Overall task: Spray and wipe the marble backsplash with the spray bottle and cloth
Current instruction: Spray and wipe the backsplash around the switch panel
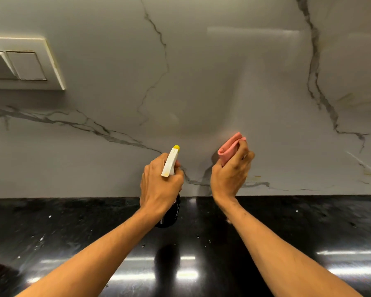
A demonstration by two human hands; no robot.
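Dark spray bottle [170,163], folded pink cloth [229,147], grey-veined marble backsplash [201,82]

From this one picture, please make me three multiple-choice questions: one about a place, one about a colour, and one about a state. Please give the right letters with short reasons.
1. Where is the wall switch?
A) upper left, on the backsplash
B) between the hands
C) far right

2. What colour is the cloth?
A) blue
B) pink
C) green

3. What is the left hand doing?
A) lying flat
B) hanging empty
C) gripping the spray bottle

Answers:
1 A: the wall switch sits at the left edge of the marble.
2 B: the folded cloth held in the right hand is pink.
3 C: its fingers curl round the spray bottle's neck.
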